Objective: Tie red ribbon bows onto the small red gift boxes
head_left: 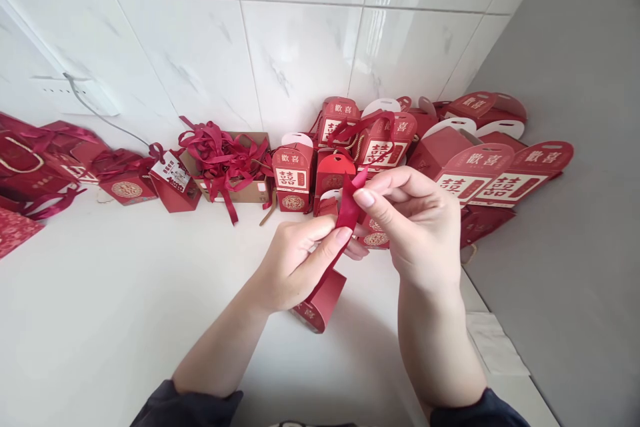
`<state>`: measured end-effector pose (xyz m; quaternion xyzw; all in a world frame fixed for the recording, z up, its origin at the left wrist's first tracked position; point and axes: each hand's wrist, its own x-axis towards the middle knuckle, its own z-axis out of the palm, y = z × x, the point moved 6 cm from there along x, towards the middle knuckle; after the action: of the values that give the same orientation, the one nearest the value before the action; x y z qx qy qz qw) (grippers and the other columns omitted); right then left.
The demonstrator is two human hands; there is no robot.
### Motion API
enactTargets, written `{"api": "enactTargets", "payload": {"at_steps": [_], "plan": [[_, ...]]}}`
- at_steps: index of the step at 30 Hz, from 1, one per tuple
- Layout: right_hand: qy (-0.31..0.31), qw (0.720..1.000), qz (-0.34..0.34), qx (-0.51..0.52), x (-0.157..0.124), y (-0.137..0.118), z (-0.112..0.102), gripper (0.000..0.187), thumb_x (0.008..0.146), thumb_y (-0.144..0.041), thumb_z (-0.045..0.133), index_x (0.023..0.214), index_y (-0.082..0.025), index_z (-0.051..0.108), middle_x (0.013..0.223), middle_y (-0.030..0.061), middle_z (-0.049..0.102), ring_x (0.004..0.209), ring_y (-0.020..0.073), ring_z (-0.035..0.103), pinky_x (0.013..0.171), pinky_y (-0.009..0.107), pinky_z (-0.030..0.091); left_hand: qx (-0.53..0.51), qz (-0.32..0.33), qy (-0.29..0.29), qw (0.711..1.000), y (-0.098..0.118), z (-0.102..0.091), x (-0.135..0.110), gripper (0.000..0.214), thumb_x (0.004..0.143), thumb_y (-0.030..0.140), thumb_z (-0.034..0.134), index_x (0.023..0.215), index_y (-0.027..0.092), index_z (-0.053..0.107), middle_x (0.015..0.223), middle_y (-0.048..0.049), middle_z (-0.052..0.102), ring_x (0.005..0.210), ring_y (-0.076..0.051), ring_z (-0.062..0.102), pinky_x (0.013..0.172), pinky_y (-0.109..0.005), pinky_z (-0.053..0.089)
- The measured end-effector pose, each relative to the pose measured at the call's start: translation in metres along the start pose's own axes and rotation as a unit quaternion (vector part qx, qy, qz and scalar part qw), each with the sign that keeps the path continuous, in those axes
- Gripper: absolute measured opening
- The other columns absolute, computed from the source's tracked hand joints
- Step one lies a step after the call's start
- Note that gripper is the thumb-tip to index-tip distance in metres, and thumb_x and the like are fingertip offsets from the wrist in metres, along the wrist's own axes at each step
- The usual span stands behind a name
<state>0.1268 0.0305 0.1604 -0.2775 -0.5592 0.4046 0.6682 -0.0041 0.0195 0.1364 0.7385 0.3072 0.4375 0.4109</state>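
Note:
My left hand (295, 267) and my right hand (415, 223) meet in the middle of the view, and their fingertips pinch a red satin ribbon (350, 208). The ribbon runs down from the fingers to a small red paper gift box (320, 300), which hangs just below my left hand and partly hides behind it. Its top is out of sight, so I cannot tell exactly how the ribbon joins it. Behind my right hand stands a row of red gift boxes with white handles, partly hidden by my fingers.
A cardboard box (227, 192) overflowing with red ribbons stands against the white tiled wall (300, 27). Printed red gift boxes (293, 177) crowd the back right, and red bags (30, 170) lie at the left. The white countertop (115, 293) ends at a grey floor on the right.

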Motion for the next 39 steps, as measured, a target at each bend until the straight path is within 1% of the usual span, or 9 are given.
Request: {"api": "enactTargets", "payload": {"at_steps": [8, 12, 14, 17, 20, 24, 30, 34, 39], "plan": [[-0.048, 0.995, 0.074, 0.043, -0.007, 0.017, 0.006, 0.023, 0.084, -0.03, 0.074, 0.103, -0.024, 0.063, 0.082, 0.0001, 0.071, 0.046, 0.0074, 0.049, 0.04, 0.021, 0.044, 0.025, 0.044, 0.04, 0.998, 0.0, -0.004, 0.0, 0.027, 0.099, 0.025, 0.048, 0.089, 0.016, 0.072, 0.081, -0.0031, 0.073, 0.072, -0.014, 0.067, 0.071, -0.023, 0.055], [-0.078, 0.993, 0.078, 0.039, -0.011, 0.026, 0.006, 0.013, 0.084, -0.03, 0.074, 0.079, -0.019, 0.067, 0.069, -0.0003, 0.065, 0.05, 0.0085, 0.048, 0.043, 0.022, 0.043, 0.025, 0.047, 0.044, 0.998, -0.003, -0.008, 0.0, 0.027, 0.098, 0.025, 0.049, 0.086, 0.017, 0.071, 0.08, -0.0019, 0.072, 0.069, -0.013, 0.066, 0.068, -0.023, 0.054], [-0.07, 0.996, 0.058, 0.025, -0.012, 0.022, 0.003, 0.012, 0.084, -0.028, 0.073, 0.078, -0.02, 0.068, 0.064, -0.0016, 0.062, 0.049, 0.0093, 0.05, 0.045, 0.023, 0.046, 0.029, 0.034, 0.003, 0.999, -0.011, -0.01, 0.001, 0.024, 0.097, 0.026, 0.052, 0.09, 0.017, 0.073, 0.085, -0.0035, 0.074, 0.076, -0.014, 0.068, 0.072, -0.024, 0.055], [-0.057, 0.998, 0.021, -0.009, -0.013, 0.012, -0.003, 0.01, 0.084, -0.027, 0.074, 0.078, -0.021, 0.069, 0.068, -0.0008, 0.066, 0.053, 0.0116, 0.058, 0.049, 0.024, 0.05, 0.038, 0.013, -0.144, 0.989, -0.037, -0.008, -0.005, 0.017, 0.088, 0.028, 0.066, 0.099, 0.018, 0.073, 0.096, -0.0066, 0.075, 0.093, -0.02, 0.07, 0.087, -0.03, 0.055], [-0.047, 0.999, -0.003, -0.027, -0.014, 0.008, -0.008, 0.011, 0.083, -0.027, 0.074, 0.076, -0.021, 0.069, 0.078, 0.0017, 0.071, 0.065, 0.0151, 0.066, 0.053, 0.025, 0.054, 0.043, -0.006, -0.249, 0.968, -0.073, -0.007, -0.017, 0.039, 0.073, 0.034, 0.08, 0.108, 0.019, 0.072, 0.11, -0.0105, 0.072, 0.107, -0.027, 0.067, 0.097, -0.039, 0.051], [-0.032, 0.999, -0.01, -0.025, -0.016, 0.014, -0.012, 0.013, 0.083, -0.025, 0.074, 0.073, -0.021, 0.068, 0.078, 0.001, 0.072, 0.069, 0.0164, 0.069, 0.054, 0.025, 0.055, 0.02, -0.029, -0.269, 0.963, -0.099, -0.006, -0.029, 0.068, 0.068, 0.048, 0.082, 0.127, 0.021, 0.062, 0.132, -0.0146, 0.062, 0.126, -0.035, 0.055, 0.113, -0.053, 0.034], [-0.004, 0.999, -0.041, -0.034, -0.016, 0.013, -0.013, 0.009, 0.084, -0.023, 0.073, 0.076, -0.023, 0.069, 0.08, 0.0001, 0.074, 0.073, 0.0179, 0.071, 0.064, 0.031, 0.058, 0.126, -0.037, -0.254, 0.958, -0.086, 0.01, -0.04, 0.098, 0.058, 0.052, 0.086, 0.143, 0.026, 0.044, 0.145, -0.0131, 0.051, 0.137, -0.039, 0.042, 0.121, -0.061, -0.003], [0.001, 0.998, -0.047, -0.053, -0.017, 0.009, -0.013, 0.01, 0.084, -0.027, 0.074, 0.075, -0.024, 0.068, 0.079, 0.0, 0.074, 0.074, 0.0203, 0.071, 0.064, 0.033, 0.059, 0.111, -0.077, -0.221, 0.966, -0.097, 0.019, -0.042, 0.081, 0.068, 0.041, 0.083, 0.139, 0.028, 0.047, 0.141, -0.011, 0.055, 0.135, -0.036, 0.046, 0.12, -0.06, 0.016], [0.018, 0.996, -0.07, -0.058, -0.016, 0.005, -0.018, 0.008, 0.083, -0.022, 0.074, 0.077, -0.026, 0.069, 0.076, -0.002, 0.072, 0.071, 0.0185, 0.07, 0.065, 0.033, 0.058, -0.07, -0.136, -0.211, 0.965, -0.127, 0.026, -0.046, 0.076, 0.075, 0.027, 0.078, 0.14, 0.022, 0.041, 0.134, -0.0158, 0.06, 0.127, -0.03, 0.055, 0.104, -0.048, 0.047]]}}
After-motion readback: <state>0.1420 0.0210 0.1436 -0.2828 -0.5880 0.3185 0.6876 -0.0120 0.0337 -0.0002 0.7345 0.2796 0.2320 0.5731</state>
